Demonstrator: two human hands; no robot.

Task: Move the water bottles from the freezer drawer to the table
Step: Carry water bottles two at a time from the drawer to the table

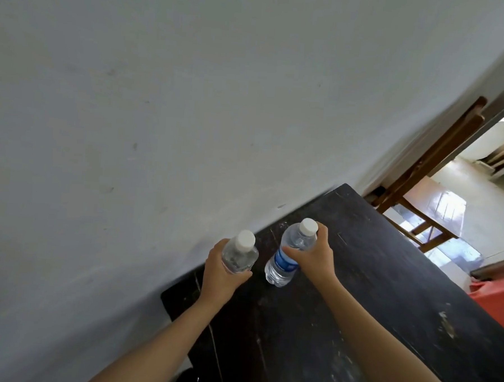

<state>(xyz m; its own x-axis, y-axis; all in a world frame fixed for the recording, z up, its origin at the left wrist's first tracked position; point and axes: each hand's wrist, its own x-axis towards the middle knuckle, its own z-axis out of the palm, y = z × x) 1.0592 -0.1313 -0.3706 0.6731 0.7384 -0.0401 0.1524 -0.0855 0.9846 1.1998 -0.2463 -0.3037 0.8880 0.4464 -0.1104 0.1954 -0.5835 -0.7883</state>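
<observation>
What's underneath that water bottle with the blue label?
The dark, scratched table lies under the blue-label bottle, which the right hand grips near its cap. The bottle's base covers the spot beneath, so contact cannot be confirmed. The left hand grips the other bottle beside it.

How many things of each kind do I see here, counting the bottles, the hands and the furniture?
Water bottles: 2, the blue-label bottle and the clear bottle
Hands: 2, the left hand on the clear bottle, the right hand on the blue-label bottle
Tables: 1, the dark table
Chairs: 1, the wooden chair
Total: 6
</observation>
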